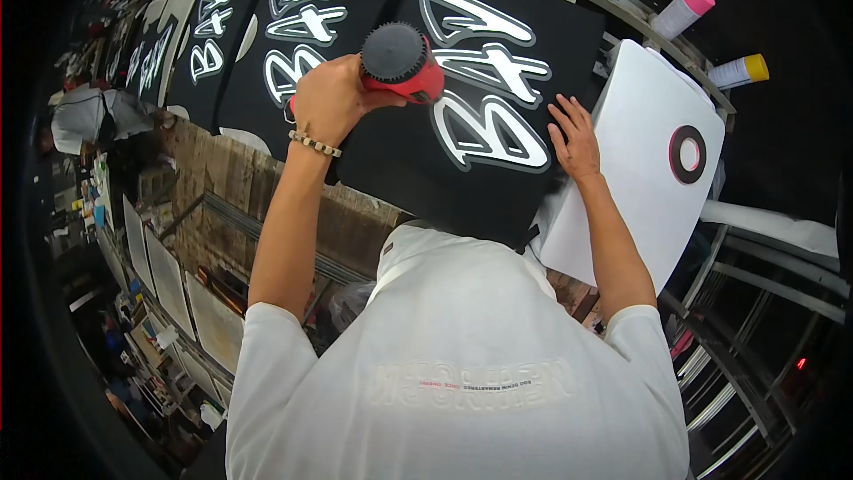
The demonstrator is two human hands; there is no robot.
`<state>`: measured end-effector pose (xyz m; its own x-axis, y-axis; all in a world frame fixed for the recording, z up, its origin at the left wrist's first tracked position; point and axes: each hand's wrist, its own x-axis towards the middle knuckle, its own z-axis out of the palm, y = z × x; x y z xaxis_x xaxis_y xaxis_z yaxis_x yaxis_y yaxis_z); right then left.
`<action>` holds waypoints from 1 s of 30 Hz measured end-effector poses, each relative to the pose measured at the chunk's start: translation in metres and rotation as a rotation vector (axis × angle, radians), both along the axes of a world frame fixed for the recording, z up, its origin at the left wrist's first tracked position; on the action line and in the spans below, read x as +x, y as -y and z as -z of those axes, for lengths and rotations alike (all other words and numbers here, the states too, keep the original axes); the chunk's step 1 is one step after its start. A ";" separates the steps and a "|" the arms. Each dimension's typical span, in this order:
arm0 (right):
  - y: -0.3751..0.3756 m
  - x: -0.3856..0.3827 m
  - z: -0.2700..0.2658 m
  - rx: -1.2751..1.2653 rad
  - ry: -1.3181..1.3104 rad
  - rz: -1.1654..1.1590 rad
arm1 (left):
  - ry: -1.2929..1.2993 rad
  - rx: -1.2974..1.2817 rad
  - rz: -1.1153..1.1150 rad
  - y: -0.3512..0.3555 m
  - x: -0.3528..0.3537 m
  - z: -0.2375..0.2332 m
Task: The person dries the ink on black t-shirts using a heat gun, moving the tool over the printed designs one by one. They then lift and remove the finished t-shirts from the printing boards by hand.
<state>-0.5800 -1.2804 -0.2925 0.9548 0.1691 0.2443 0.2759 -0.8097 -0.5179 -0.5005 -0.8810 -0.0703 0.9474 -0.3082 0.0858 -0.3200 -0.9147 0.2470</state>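
Observation:
My left hand, with a beaded bracelet at the wrist, is wrapped round a red heat gun. Its ribbed black round end faces up towards me, and its nozzle is hidden beneath. The tool is over a black fabric panel printed with large white and grey lettering that reads "BAY". On the right edge of that panel, near the lettering, my right hand lies flat with its fingers stretched out, holding nothing.
More black panels with the same lettering run in a row to the left. At right, a roll of tape lies on a white board. Beyond stand a pink-capped can and a yellow-capped can. Metal rails cross below.

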 end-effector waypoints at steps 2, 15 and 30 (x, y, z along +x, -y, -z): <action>-0.002 0.000 0.000 0.011 0.003 0.003 | -0.007 0.007 -0.023 -0.008 -0.004 -0.004; -0.001 0.001 0.003 0.002 0.019 -0.003 | 0.047 -0.098 0.076 0.003 -0.006 0.012; 0.000 0.000 0.004 0.030 0.016 -0.003 | 0.047 -0.011 0.014 0.020 -0.007 0.005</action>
